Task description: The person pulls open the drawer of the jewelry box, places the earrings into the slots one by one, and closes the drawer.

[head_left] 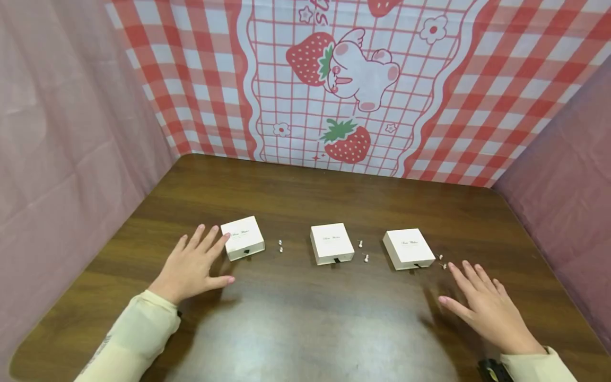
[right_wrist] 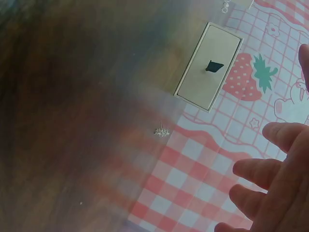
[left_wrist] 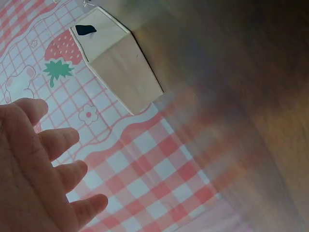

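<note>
Three small white drawer boxes with black pull tabs stand in a row: a left box, a middle box and a right box. To the right of each lies a pair of small earrings, the left pair, the middle pair and the right pair. My left hand spreads its fingers beside the left box, the index fingertip overlapping its edge in the head view. My right hand is spread near the right earrings, holding nothing. In the right wrist view a glittery earring shows below a box.
The boxes and earrings are on a brown wooden table. Behind it hangs a red-and-white checked cloth with strawberries. Pink curtains hang at both sides. Cream sleeves cover both forearms.
</note>
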Action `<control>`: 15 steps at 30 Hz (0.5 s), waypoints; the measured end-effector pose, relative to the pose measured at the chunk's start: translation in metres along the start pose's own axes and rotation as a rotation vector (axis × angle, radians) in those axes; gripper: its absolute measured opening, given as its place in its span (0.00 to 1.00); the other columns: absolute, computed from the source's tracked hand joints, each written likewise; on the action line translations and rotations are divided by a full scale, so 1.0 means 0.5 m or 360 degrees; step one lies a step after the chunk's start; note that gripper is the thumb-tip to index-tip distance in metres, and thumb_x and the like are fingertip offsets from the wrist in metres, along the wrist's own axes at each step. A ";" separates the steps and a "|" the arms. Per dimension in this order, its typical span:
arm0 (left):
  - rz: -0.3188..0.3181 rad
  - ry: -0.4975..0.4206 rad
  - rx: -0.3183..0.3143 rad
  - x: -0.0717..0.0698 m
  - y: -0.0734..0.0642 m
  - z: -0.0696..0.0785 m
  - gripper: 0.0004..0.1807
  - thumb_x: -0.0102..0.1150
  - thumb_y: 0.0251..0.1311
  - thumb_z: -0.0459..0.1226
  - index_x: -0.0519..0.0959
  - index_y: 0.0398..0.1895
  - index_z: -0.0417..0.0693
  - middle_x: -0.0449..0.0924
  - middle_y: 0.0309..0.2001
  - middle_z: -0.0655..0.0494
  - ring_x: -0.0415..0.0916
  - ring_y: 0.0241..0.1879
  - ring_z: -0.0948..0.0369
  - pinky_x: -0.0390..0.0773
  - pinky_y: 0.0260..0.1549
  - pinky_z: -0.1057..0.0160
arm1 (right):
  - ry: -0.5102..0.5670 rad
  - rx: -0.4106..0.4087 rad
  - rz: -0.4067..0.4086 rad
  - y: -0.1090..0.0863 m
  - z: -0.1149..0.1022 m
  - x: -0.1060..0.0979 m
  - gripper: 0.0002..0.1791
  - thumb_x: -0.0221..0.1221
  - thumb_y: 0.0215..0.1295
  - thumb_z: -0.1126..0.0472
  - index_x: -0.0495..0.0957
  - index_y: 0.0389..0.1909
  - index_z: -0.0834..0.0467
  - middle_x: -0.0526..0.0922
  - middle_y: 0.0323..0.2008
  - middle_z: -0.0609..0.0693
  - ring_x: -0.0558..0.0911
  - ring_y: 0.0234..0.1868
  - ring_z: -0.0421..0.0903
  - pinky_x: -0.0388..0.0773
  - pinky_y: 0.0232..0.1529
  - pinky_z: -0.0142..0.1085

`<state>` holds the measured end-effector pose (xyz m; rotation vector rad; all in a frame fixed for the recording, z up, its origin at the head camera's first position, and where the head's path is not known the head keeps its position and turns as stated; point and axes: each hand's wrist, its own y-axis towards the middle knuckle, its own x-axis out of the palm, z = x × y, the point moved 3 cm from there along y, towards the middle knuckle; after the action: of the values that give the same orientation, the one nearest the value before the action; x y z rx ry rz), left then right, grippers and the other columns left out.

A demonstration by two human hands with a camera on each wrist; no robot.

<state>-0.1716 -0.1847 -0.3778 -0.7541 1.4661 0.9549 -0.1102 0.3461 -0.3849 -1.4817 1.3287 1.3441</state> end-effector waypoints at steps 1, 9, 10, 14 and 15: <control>0.0000 -0.0009 0.0008 0.000 -0.001 -0.001 0.49 0.55 0.52 0.65 0.65 0.68 0.39 0.61 0.67 0.34 0.55 0.66 0.35 0.59 0.58 0.34 | 0.0024 -0.0004 -0.0004 0.002 -0.002 0.001 0.43 0.58 0.65 0.44 0.56 0.70 0.67 0.57 0.66 0.75 0.51 0.68 0.72 0.47 0.59 0.70; -0.0096 -0.0200 0.0070 -0.001 0.006 -0.026 0.52 0.66 0.47 0.59 0.62 0.69 0.37 0.59 0.67 0.31 0.52 0.66 0.32 0.56 0.58 0.32 | 0.0577 -0.0017 0.0087 0.024 -0.019 0.004 0.32 0.58 0.67 0.58 0.63 0.67 0.69 0.67 0.62 0.72 0.65 0.66 0.50 0.62 0.63 0.42; -0.0110 -0.0212 0.0073 -0.002 0.008 -0.031 0.52 0.69 0.45 0.58 0.62 0.69 0.37 0.59 0.67 0.30 0.52 0.66 0.31 0.56 0.57 0.31 | 0.0659 0.0001 0.0089 0.028 -0.021 0.006 0.29 0.57 0.68 0.60 0.64 0.66 0.69 0.71 0.61 0.68 0.67 0.63 0.41 0.65 0.60 0.34; -0.0183 -0.0250 0.0070 -0.007 0.018 -0.051 0.55 0.74 0.40 0.55 0.61 0.70 0.39 0.58 0.67 0.30 0.51 0.65 0.30 0.56 0.57 0.31 | 0.0907 0.0059 0.0088 0.045 -0.028 0.012 0.23 0.53 0.71 0.62 0.68 0.62 0.71 0.80 0.51 0.43 0.69 0.49 0.19 0.66 0.43 0.16; -0.0201 -0.0262 0.0071 -0.009 0.020 -0.055 0.55 0.74 0.40 0.54 0.61 0.70 0.39 0.58 0.67 0.30 0.51 0.65 0.30 0.56 0.57 0.30 | 0.0947 0.0067 0.0079 0.048 -0.030 0.013 0.22 0.52 0.71 0.63 0.69 0.61 0.72 0.80 0.48 0.37 0.70 0.47 0.19 0.68 0.41 0.16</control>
<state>-0.1924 -0.2048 -0.3721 -0.7096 1.2778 0.8644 -0.1307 0.3254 -0.3856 -1.9149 1.7494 0.9205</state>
